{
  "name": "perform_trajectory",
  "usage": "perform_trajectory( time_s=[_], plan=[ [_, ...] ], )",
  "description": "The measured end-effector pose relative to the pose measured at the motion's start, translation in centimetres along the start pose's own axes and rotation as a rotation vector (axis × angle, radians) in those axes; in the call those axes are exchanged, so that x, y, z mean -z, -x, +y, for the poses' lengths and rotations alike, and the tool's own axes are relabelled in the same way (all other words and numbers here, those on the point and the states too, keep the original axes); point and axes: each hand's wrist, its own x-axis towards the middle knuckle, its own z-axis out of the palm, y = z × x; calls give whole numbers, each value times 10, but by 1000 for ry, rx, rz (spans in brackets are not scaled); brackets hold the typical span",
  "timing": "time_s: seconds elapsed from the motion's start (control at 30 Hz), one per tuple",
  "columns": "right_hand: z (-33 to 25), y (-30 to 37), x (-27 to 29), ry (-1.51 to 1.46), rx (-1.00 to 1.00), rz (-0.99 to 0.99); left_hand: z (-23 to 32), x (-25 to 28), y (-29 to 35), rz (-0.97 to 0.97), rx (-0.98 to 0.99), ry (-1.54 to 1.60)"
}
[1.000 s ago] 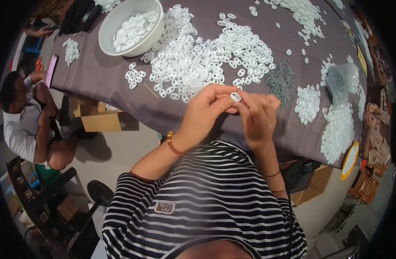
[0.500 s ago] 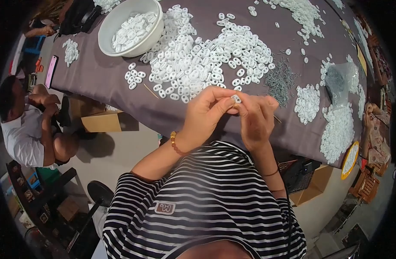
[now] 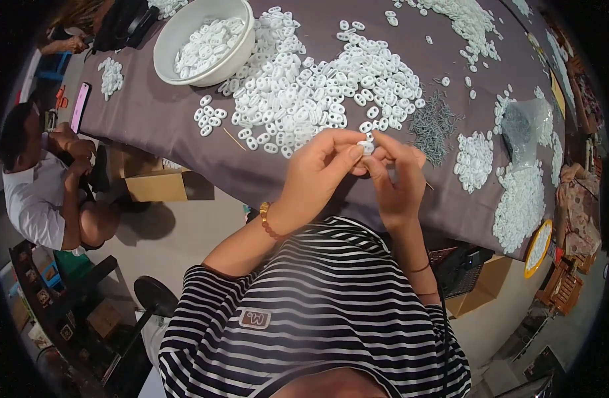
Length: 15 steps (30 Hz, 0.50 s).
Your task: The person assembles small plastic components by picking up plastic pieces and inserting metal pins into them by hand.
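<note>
Just above the near edge of the table, my left hand (image 3: 321, 166) pinches a small white oval piece with two holes (image 3: 366, 147) between thumb and forefinger. My right hand (image 3: 402, 179) meets it from the other side, thumb and forefinger bent around the piece; whatever its fingertips hold is too small to make out. Beyond my hands spreads a large heap of similar white two-hole pieces (image 3: 291, 93). To the right of that heap lies a pile of small grey pins (image 3: 433, 129). A smaller cluster of white pieces (image 3: 209, 117) sits at the left, beside a thin wooden stick (image 3: 235, 138).
A white bowl (image 3: 160, 56) of white pieces stands at the back left. More white piles (image 3: 473, 161) and a clear plastic bag (image 3: 520, 132) lie right. A pink phone (image 3: 80, 108) rests at the left edge. A seated person (image 3: 36, 199) is at left, with a cardboard box (image 3: 155, 188) nearby.
My right forefinger has lifted and spread a little from the white piece, and the right thumb now shows below it. My left hand keeps its pinch. The view has shifted slightly.
</note>
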Motion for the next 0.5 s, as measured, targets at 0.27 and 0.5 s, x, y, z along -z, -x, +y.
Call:
perform_trajectory(
  time_s=[0.27, 0.5],
  plan=[
    [-1, -7, 1, 245, 287, 98, 1, 6, -1, -97, -13, -38],
    [-4, -9, -1, 246, 368, 151, -6, 7, -2, -84, -92, -48]
  ],
)
